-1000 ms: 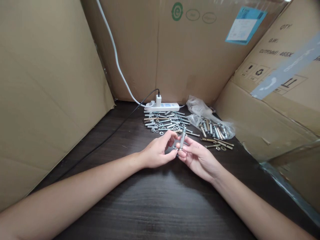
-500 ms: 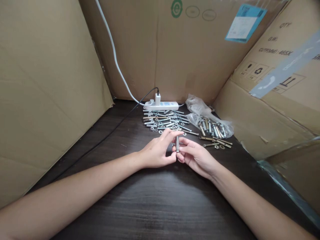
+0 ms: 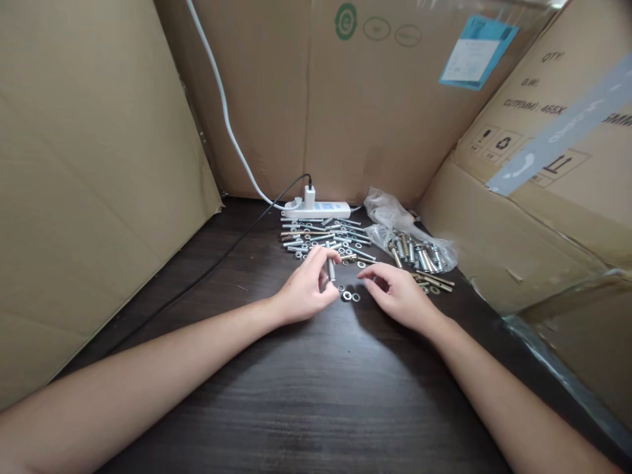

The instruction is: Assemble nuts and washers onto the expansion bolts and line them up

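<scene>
My left hand (image 3: 307, 291) holds a grey metal bolt sleeve (image 3: 330, 266) nearly upright between thumb and fingers; its top end is partly covered by the fingertips. Just right of that hand, a hex nut (image 3: 347, 296) lies on the dark table between two washers, one flat washer (image 3: 356, 297) beside it and a smaller ring (image 3: 340, 288) above. My right hand (image 3: 397, 293) hovers to the right of these, fingers curved and thumb apart, with nothing visible in it. Behind both hands, several loose bolts, sleeves and washers (image 3: 320, 238) lie in rows.
A white power strip (image 3: 316, 210) with a plugged-in charger (image 3: 309, 197) stands at the back. A clear plastic bag (image 3: 392, 209) with several anchor bolts (image 3: 419, 253) lies at the right. A black cable (image 3: 217, 253) crosses the left side. Cardboard boxes (image 3: 257, 99) wall in the table.
My right hand has let go of the sleeve and moved right. The left hand has shifted slightly left with the sleeve, uncovering the nut and washers on the table.
</scene>
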The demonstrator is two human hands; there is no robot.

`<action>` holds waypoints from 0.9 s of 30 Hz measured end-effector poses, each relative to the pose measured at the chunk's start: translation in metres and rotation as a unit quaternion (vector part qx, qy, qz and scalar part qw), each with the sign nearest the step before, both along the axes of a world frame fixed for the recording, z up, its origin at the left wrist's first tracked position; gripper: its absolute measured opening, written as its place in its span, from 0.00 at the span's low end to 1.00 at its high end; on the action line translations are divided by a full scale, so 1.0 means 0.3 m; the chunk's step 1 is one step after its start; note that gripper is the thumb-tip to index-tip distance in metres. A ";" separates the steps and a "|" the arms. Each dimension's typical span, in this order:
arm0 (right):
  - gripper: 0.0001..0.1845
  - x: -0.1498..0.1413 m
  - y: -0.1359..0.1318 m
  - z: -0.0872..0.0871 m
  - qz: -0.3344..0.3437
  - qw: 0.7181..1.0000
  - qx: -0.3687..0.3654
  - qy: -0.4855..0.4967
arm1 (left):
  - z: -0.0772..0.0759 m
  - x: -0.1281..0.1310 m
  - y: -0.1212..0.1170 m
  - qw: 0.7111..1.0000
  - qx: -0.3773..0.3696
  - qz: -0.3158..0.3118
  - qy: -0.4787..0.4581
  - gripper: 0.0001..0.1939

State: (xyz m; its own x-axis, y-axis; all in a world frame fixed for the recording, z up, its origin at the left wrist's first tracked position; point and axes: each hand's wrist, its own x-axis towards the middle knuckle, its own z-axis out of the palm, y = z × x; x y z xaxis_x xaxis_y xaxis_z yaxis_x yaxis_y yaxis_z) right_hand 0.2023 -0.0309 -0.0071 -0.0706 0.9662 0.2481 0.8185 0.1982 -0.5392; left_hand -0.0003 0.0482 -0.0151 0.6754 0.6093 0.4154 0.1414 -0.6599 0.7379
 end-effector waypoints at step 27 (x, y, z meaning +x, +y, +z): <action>0.05 -0.040 -0.018 0.011 0.026 0.996 -0.065 -0.063 | -0.003 -0.008 -0.011 0.996 0.044 -0.046 0.058 0.16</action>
State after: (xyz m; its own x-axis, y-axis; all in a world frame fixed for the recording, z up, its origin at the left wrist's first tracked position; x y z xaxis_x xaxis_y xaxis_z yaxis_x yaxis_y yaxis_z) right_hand 0.1902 -0.0364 -0.0038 -0.1447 0.9837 0.1072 0.8716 0.1780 -0.4568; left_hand -0.0028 0.0449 -0.0160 0.7726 0.5077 0.3811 0.1583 -0.7354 0.6589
